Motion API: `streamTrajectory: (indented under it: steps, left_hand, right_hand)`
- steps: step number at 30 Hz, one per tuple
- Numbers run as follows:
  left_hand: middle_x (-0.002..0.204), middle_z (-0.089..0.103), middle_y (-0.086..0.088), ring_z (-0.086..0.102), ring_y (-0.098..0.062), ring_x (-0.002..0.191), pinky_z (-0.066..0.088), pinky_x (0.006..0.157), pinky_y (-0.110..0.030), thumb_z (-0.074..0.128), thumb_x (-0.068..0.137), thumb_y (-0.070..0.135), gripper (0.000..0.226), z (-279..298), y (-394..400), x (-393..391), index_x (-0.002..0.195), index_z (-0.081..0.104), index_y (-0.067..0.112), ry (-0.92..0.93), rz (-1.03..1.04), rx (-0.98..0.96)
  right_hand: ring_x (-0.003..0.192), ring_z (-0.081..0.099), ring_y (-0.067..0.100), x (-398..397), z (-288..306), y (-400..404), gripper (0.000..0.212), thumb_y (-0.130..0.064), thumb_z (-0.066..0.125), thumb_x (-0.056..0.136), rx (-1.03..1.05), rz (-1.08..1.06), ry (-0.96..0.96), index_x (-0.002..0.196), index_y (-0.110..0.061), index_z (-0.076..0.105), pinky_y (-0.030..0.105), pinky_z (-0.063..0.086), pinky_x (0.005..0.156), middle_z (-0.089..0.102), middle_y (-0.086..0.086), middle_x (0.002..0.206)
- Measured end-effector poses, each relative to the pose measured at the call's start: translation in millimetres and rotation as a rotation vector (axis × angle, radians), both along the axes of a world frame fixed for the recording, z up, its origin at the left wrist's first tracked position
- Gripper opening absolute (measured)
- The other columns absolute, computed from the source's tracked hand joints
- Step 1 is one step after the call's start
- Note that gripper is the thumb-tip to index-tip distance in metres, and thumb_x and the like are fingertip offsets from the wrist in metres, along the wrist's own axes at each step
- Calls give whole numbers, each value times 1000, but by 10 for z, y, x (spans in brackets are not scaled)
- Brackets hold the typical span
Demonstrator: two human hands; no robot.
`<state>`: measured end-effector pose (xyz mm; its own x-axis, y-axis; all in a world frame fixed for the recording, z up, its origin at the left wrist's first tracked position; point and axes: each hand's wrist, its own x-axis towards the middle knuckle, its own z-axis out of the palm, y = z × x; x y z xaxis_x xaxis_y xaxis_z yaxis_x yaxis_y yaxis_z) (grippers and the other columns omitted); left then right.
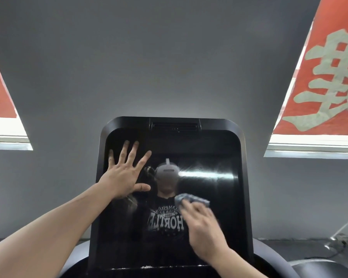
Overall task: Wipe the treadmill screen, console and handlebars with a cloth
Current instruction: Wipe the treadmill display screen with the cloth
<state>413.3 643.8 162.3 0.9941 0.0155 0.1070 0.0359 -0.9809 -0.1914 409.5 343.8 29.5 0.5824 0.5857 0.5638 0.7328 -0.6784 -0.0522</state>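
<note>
Big grey wall [169,57] fills the far side, with red banners [329,77] hanging left and right. The black glossy treadmill screen [209,157] sits front and centre, smeary and reflective. Left hand [125,175] lies flat on its left part, fingers spread. Right hand [203,227], blurry, presses a crumpled grey cloth [191,199] against the middle.

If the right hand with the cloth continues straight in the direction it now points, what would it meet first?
The right hand points up the screen. Its cloth would probably slide over bare glass first, then meet the vent in the top frame. Depth is hard to judge.
</note>
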Motion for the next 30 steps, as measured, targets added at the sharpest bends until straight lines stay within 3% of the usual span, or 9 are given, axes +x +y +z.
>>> streamTrajectory:
  steps: [2,6,8,11,14,16,20,25,30]
  left_hand:
    - [157,-51,-7,-50,-36,143,-9,118,-73,38,81,92,115,3,-7,0,155,-35,42,1,2,4]
    - [159,-49,-9,-49,-38,143,-8,118,-73,36,81,92,115,-3,-9,-3,155,-36,41,6,9,14]
    - [160,-48,-9,-49,-38,143,-7,118,-73,36,81,93,115,0,-5,-8,154,-37,41,8,7,10]
    - [158,-49,-8,-48,-38,144,-6,118,-74,36,81,92,115,10,-14,-10,154,-36,41,6,2,11]
    - [157,-50,-7,-47,-39,145,-5,119,-74,37,82,91,115,10,-21,-15,155,-36,41,7,2,12]
    - [157,-49,-7,-47,-39,145,-5,119,-75,38,82,91,115,10,-13,-15,155,-35,41,7,1,10]
    - [157,-50,-7,-48,-38,144,-7,118,-74,38,81,92,115,11,-11,-4,155,-35,41,7,-3,2]
    - [159,-48,-8,-47,-38,145,-7,118,-74,39,82,91,116,9,-16,-7,155,-35,41,6,4,9]
    - [157,-50,-7,-47,-38,145,-5,119,-74,39,82,91,116,9,-17,-9,156,-35,41,10,4,7]
  right_hand:
    - [125,54,13,67,58,-161,56,-16,48,89,-108,104,-56,142,-26,64,32,55,94,60,-14,147]
    - [134,54,18,198,113,-225,64,5,66,83,241,-261,114,141,-21,65,45,53,103,62,-8,146]
    - [136,54,17,-75,-42,3,64,-3,63,83,108,-131,64,143,-24,63,39,43,111,61,-10,146]
    - [129,56,10,-86,-80,-149,53,-20,51,87,-102,118,-33,137,-33,66,32,38,106,64,-20,140]
    - [126,57,15,130,10,-358,54,-7,61,86,142,-162,82,135,-28,70,37,48,97,65,-16,140]
    - [129,55,18,-36,-57,-183,63,-1,66,80,175,-239,129,140,-23,66,37,47,98,62,-11,145]
    - [127,51,9,-195,-182,-165,59,-21,50,85,-131,68,19,140,-34,64,28,37,98,60,-22,145]
    - [133,50,16,-125,-149,-215,71,0,65,77,191,-262,209,143,-25,64,37,48,96,59,-13,148]
    - [124,52,9,-288,-290,-229,61,-23,50,85,-128,61,70,142,-39,62,28,36,94,60,-25,143]
